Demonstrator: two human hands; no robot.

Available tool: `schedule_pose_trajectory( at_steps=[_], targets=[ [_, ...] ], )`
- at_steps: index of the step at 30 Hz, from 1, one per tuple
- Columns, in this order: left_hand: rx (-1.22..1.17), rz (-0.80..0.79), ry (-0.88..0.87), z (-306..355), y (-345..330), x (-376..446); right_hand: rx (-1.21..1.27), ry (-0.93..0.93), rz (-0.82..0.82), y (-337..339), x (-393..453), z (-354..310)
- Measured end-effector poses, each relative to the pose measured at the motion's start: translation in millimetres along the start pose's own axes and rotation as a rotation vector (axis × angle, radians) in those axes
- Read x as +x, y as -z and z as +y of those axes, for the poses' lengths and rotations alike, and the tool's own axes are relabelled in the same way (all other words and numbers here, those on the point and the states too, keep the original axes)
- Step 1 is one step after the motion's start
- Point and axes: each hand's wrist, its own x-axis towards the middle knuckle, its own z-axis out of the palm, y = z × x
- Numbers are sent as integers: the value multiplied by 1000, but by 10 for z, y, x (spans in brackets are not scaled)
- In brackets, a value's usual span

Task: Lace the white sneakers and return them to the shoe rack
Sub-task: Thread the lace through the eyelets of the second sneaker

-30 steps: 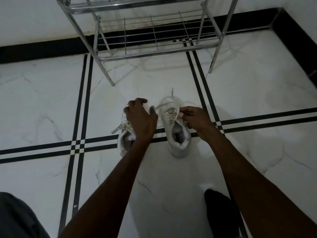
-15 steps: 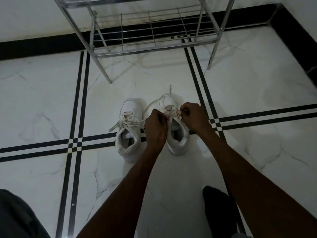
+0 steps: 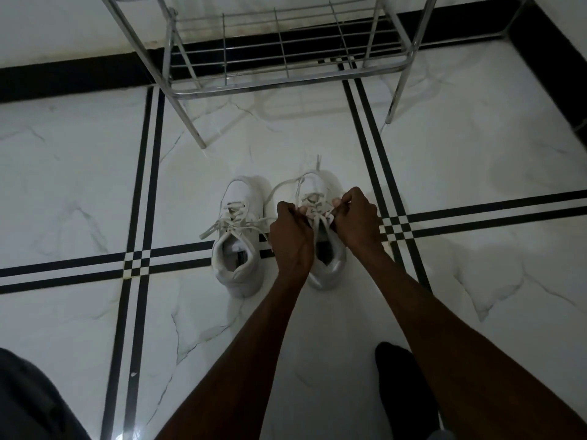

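Note:
Two white sneakers stand side by side on the marble floor, toes pointing away from me. The left sneaker (image 3: 236,246) sits untouched, its laces lying loosely across the top. Both my hands are on the right sneaker (image 3: 327,268). My left hand (image 3: 293,236) pinches its lace (image 3: 286,185) at the left side of the eyelets, and my right hand (image 3: 355,220) pinches the lace at the right side. A loop of lace arcs out over the toe. The metal shoe rack (image 3: 286,81) stands just beyond the sneakers.
The rack's chrome legs (image 3: 190,122) reach the floor close to the sneakers' toes. A black skirting runs along the wall behind. My dark-socked foot (image 3: 403,385) is at the lower right and a dark trouser leg (image 3: 28,401) at the lower left.
My left hand left the left sneaker and came across to the right sneaker's lace. Both hands now hold that lace; the view shifted slightly downward.

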Motion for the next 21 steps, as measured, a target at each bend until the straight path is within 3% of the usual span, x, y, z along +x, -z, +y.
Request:
schedule_pose_trajectory(
  at_steps=[9, 14, 21],
  targets=[
    [-159, -70, 4, 5, 121, -48, 142, 0, -249, 90, -63, -10],
    [32, 3, -31, 17, 124, -93, 1, 62, -67, -21, -130, 15],
    [-2, 65, 62, 38, 86, -77, 30, 91, 27, -102, -183, -12]
  ],
)
